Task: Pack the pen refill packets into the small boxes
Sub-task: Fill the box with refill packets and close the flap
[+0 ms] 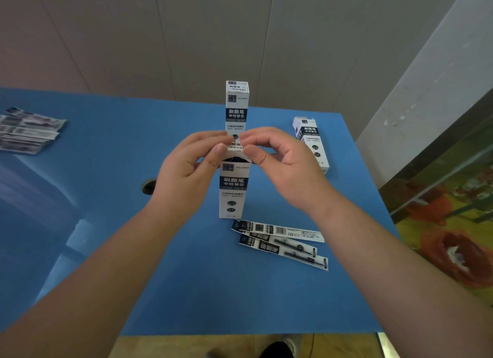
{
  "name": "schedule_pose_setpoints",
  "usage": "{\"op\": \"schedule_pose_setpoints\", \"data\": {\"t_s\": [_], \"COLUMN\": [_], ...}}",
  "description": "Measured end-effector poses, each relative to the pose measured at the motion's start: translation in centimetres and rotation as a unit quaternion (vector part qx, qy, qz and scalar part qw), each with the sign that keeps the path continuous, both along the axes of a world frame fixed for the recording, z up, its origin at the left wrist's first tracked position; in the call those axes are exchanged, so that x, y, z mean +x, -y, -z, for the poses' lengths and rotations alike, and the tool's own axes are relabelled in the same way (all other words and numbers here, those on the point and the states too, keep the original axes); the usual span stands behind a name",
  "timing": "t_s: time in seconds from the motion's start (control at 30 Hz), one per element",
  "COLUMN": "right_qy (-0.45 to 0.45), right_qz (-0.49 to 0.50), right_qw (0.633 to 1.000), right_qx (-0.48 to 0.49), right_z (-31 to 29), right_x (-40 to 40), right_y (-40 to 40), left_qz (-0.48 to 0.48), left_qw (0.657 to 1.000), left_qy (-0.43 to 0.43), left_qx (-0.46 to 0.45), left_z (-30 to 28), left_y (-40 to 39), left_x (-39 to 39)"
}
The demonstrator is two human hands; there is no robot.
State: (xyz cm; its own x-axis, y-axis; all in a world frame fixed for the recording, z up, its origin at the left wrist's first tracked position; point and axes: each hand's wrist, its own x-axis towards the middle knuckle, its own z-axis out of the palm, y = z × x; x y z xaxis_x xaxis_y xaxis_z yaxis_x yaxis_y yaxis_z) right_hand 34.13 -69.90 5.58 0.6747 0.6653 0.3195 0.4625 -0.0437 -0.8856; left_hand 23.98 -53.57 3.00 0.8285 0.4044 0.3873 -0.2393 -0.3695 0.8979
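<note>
On the blue table top (133,251) a tall narrow white cardboard box with a dark label band (232,191) stands upright near the middle. Its top end is open, and something dark shows inside the mouth; what it is exactly I cannot tell. The left hand (186,165) and the right hand (280,160) meet at this open end. Both have curled fingers, and thumb and fingertips of each pinch the small white top flap (234,147) from its two sides.

Just behind it stands a second white box of the same kind (237,104), upright and with its top closed. A third white box of the same print (310,144) stands to the right, near the far table corner; its top looks open, but its content is not visible.

Three flat black-and-white pen refill packets (280,240) lie on the table just in front of the held box, overlapping each other. A pile of more refill packets (26,131), blurred, lies far to the left, well apart from the boxes.
</note>
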Motion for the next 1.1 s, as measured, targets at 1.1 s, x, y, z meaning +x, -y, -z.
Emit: {"op": "schedule_pose_setpoints", "data": {"t_s": [1.1], "right_qy": [-0.020], "right_qz": [0.010], "right_qw": [0.999], "right_qx": [0.048], "right_z": [1.2], "right_x": [-0.6], "right_y": [0.2], "left_qz": [0.010], "left_qw": [1.000], "left_qy": [0.023], "left_qx": [-0.004], "left_z": [-0.6], "left_y": [0.3], "left_x": [-0.5]}}
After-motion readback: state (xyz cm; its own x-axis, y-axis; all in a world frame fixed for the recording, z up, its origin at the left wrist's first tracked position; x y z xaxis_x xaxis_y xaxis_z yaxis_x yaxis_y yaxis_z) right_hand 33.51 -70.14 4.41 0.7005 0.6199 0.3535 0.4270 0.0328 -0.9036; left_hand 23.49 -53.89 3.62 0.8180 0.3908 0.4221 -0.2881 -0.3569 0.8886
